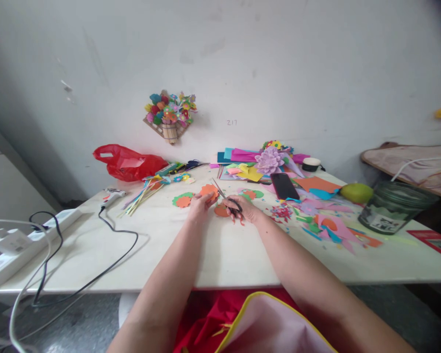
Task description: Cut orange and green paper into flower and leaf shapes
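Note:
In my left hand (201, 207) I pinch an orange scalloped flower cutout (208, 192), held up over the table. My right hand (247, 210) grips black-handled scissors (235, 205), whose blades point up and left beside the cutout's right edge. Whether the blades touch it I cannot tell. On the table under the scissors lies an orange piece (221, 211) with small curled scraps near it. Left of my left hand, an orange cutout (184, 199) overlaps a green one. Further green and orange cutouts (253, 194) lie behind my right hand.
A glue gun (112, 196) and its cord lie left, near a power strip (33, 240). Thin sticks (141, 198) and a red bag (128, 164) are behind. Right are a phone (284, 186), colored scraps (327, 225), a green fruit (356, 192) and a glass jar (389, 211).

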`<state>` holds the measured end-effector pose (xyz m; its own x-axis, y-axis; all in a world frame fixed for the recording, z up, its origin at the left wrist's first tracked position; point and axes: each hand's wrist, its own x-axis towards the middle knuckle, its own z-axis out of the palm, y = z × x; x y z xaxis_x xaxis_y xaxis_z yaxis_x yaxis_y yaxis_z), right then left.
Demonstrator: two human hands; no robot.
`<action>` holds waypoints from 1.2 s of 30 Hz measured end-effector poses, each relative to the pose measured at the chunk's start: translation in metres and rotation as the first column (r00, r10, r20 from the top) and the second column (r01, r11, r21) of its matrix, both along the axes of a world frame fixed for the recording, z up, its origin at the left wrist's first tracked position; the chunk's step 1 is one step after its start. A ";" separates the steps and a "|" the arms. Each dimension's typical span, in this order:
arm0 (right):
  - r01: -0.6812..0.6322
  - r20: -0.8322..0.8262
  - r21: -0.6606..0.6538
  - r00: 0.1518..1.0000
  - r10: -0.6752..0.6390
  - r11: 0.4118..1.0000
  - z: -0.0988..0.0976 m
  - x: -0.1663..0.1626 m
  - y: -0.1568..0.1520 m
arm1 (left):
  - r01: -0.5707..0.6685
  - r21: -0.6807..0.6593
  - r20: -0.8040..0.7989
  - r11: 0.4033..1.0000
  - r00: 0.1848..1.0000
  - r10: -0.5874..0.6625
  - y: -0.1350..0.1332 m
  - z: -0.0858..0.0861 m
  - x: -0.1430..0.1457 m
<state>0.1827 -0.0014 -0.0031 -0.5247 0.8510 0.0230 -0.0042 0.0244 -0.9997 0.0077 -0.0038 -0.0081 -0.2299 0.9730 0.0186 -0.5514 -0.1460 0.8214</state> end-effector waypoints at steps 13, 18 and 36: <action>0.028 0.009 0.011 1.000 -0.028 1.000 0.001 -0.001 0.000 | 0.060 0.023 -0.047 0.998 0.997 -0.059 0.001 -0.003 -0.002; 0.044 0.022 -0.002 0.999 -0.044 0.999 0.004 -0.002 -0.002 | 0.088 0.023 -0.055 0.996 0.995 -0.087 0.001 -0.003 -0.003; 0.010 0.032 0.004 0.999 -0.010 1.000 0.001 -0.001 0.000 | 0.026 0.046 -0.015 0.999 1.000 -0.026 0.003 -0.005 -0.002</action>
<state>0.1818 -0.0016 -0.0021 -0.5169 0.8560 0.0093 0.0281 0.0278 -0.9992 0.0058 -0.0005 -0.0127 -0.2038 0.9767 0.0666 -0.5440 -0.1695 0.8218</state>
